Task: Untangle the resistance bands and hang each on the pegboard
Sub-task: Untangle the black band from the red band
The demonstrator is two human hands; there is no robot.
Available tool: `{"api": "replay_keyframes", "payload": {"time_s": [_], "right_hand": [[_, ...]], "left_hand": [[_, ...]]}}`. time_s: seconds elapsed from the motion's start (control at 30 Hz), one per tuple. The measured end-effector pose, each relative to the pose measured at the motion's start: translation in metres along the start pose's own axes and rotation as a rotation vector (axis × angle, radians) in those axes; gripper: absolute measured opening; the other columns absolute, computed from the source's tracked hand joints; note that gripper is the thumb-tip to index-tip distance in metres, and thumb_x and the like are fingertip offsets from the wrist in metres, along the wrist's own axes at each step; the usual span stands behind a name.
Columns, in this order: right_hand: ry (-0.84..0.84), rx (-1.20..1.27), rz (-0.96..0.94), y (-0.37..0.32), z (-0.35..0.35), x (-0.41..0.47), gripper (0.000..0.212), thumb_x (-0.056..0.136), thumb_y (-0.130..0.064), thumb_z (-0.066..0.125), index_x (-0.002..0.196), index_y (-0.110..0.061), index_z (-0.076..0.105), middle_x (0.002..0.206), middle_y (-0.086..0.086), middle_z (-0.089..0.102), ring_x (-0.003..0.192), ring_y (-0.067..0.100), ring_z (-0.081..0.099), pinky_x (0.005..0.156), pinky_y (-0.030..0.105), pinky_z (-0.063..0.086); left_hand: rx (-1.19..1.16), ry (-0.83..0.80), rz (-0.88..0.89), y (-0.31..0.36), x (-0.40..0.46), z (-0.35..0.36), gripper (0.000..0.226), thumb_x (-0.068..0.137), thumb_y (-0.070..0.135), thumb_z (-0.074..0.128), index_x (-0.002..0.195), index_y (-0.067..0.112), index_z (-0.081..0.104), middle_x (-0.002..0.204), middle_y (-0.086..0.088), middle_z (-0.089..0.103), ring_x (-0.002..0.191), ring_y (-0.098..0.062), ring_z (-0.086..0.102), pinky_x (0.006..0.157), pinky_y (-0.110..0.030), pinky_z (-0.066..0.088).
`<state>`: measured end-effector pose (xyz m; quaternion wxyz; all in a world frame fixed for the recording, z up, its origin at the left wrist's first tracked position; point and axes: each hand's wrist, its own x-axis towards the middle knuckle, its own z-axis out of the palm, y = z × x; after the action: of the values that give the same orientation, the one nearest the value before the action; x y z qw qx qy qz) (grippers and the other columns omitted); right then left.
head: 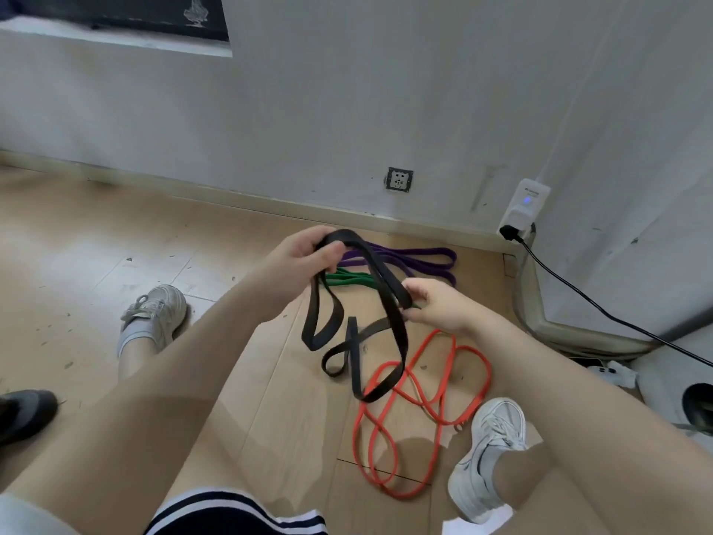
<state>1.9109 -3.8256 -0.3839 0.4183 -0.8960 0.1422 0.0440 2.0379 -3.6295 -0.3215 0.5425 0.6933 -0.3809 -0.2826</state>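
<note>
- Your left hand (304,260) grips the black band (389,303) at its far top; your right hand (443,307) pinches it lower right.
- Its loops hang near, over the orange band (436,384).

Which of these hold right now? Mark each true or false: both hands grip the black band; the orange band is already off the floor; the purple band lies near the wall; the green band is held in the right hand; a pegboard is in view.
1. Both hands grip the black band. True: the left hand holds its upper loop and the right hand pinches it lower down.
2. The orange band is off the floor. False: it lies in loops on the floor.
3. The purple band lies near the wall. True.
4. The right hand holds the green band. False: it lies on the floor behind the black band.
5. A pegboard is in view. False: none shows.
</note>
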Motion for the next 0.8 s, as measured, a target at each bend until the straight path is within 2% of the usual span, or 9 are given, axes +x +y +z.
{"api": "replay_keyframes", "payload": {"time_s": [0.1,0.17,0.23,0.33,0.43,0.5,0.57,0.7,0.8], "right_hand": [[0.159,-0.007,0.025,0.003,-0.003,-0.002,0.020,0.088,-0.010,0.054,0.081,-0.029,0.052,0.084,-0.006,0.058,0.081,0.013,0.057,0.075,0.028,0.046],[0.242,0.076,0.041,-0.004,-0.007,0.000,0.017,0.090,-0.008,0.047,0.094,-0.023,0.054,0.093,-0.007,0.060,0.088,0.011,0.058,0.079,0.028,0.047],[0.200,0.158,0.063,-0.013,-0.009,0.002,0.026,0.093,-0.007,0.041,0.112,-0.021,0.051,0.109,-0.005,0.061,0.102,0.014,0.057,0.093,0.033,0.046],[0.002,-0.059,0.068,-0.013,-0.004,0.002,0.044,0.095,-0.008,0.036,0.135,-0.026,0.041,0.127,-0.003,0.055,0.116,0.015,0.052,0.104,0.037,0.040],[-0.044,0.039,0.017,-0.014,0.007,0.001,0.057,0.091,-0.015,0.050,0.142,-0.033,0.033,0.147,-0.008,0.039,0.136,0.010,0.033,0.113,0.038,0.028],[-0.032,0.266,-0.006,-0.022,0.013,-0.001,0.062,0.084,-0.021,0.062,0.137,-0.038,0.035,0.142,-0.008,0.045,0.133,0.009,0.038,0.110,0.038,0.032],[-0.063,0.256,-0.031,-0.025,0.021,-0.003,0.047,0.082,-0.021,0.065,0.124,-0.035,0.051,0.126,-0.007,0.058,0.120,0.008,0.052,0.104,0.038,0.041],[0.003,0.094,-0.008,-0.022,0.037,-0.009,0.017,0.088,-0.015,0.060,0.101,-0.026,0.057,0.099,-0.005,0.062,0.094,0.011,0.060,0.089,0.033,0.052],[0.066,0.274,0.005,-0.026,0.038,-0.010,0.047,0.085,-0.020,0.064,0.125,-0.034,0.044,0.089,-0.004,0.057,0.081,0.010,0.057,0.077,0.025,0.051]], "left_hand": [[-0.055,0.036,0.017,-0.013,-0.004,-0.009,0.018,0.097,0.014,0.042,0.092,0.017,0.058,0.066,0.015,0.053,0.070,-0.004,0.050,0.077,-0.026,0.039],[-0.124,0.043,0.008,-0.020,-0.006,-0.013,0.017,0.097,0.016,0.043,0.098,0.019,0.060,0.064,0.016,0.050,0.066,-0.004,0.046,0.075,-0.026,0.037],[-0.144,0.031,0.024,-0.019,-0.006,-0.015,0.015,0.095,0.021,0.046,0.100,0.021,0.060,0.063,0.016,0.050,0.065,-0.005,0.042,0.073,-0.026,0.035],[-0.017,-0.026,0.035,-0.006,-0.003,-0.013,0.015,0.097,0.017,0.043,0.101,0.022,0.057,0.061,0.020,0.055,0.061,0.002,0.049,0.066,-0.014,0.039],[0.121,-0.114,0.041,0.009,0.000,-0.009,0.020,0.096,0.016,0.046,0.106,0.028,0.058,0.080,0.020,0.066,0.073,0.007,0.059,0.068,-0.011,0.043],[0.187,-0.161,0.048,0.014,0.001,-0.007,0.019,0.096,0.017,0.047,0.106,0.028,0.059,0.091,0.013,0.067,0.087,-0.003,0.062,0.079,-0.022,0.048],[0.178,-0.164,0.073,0.017,0.003,-0.005,0.018,0.096,0.015,0.046,0.106,0.023,0.059,0.090,0.012,0.067,0.088,-0.007,0.062,0.083,-0.027,0.049],[0.026,-0.077,0.142,0.024,0.001,-0.009,0.020,0.098,0.010,0.039,0.100,0.022,0.054,0.063,0.024,0.058,0.062,0.006,0.053,0.062,-0.008,0.041],[-0.002,-0.086,0.157,0.025,-0.003,-0.011,0.020,0.098,0.009,0.037,0.102,0.019,0.053,0.060,0.025,0.056,0.060,0.006,0.051,0.062,-0.007,0.040]]}}
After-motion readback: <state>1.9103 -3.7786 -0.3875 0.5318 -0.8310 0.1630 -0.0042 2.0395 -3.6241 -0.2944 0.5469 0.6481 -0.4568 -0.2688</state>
